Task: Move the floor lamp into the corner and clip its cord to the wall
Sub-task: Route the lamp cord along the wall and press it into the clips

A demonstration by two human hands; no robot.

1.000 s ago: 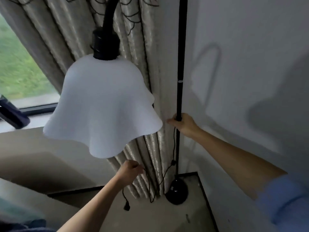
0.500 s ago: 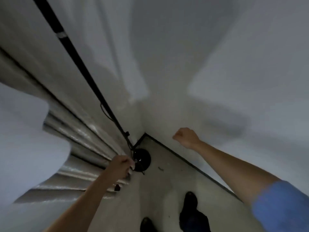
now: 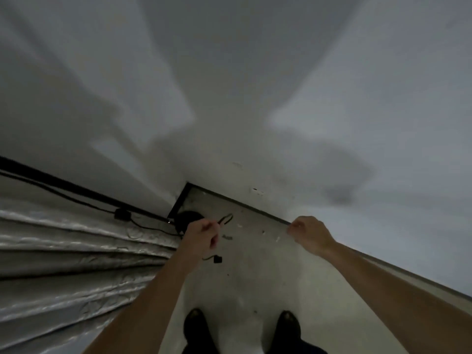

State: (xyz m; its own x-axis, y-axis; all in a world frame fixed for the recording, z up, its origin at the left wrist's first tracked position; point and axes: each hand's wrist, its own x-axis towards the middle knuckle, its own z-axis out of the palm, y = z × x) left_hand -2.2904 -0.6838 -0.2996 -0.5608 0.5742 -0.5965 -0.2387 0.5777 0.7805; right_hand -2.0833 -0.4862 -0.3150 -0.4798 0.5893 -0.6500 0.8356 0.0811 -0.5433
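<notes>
The floor lamp's black pole (image 3: 76,188) runs from the left edge down to its round black base (image 3: 187,217) in the room corner. A thin black cord (image 3: 143,226) with an inline switch (image 3: 122,214) follows the pole. My left hand (image 3: 201,233) is closed on the cord just in front of the base; a loop sticks out past the fingers and the plug (image 3: 217,259) dangles below. My right hand (image 3: 310,233) hovers near the right wall's skirting, fingers curled, nothing visible in it. The lampshade is out of view.
A pleated silvery curtain (image 3: 76,264) hangs along the left. White walls (image 3: 255,98) meet at the corner, with a dark skirting line (image 3: 255,206). Small bits of debris lie on the pale floor (image 3: 255,264). My two dark shoes (image 3: 196,325) stand at the bottom.
My head has tipped down toward the floor corner. My right hand let go of the pole and dropped toward the skirting. My left hand kept the cord and moved near the base.
</notes>
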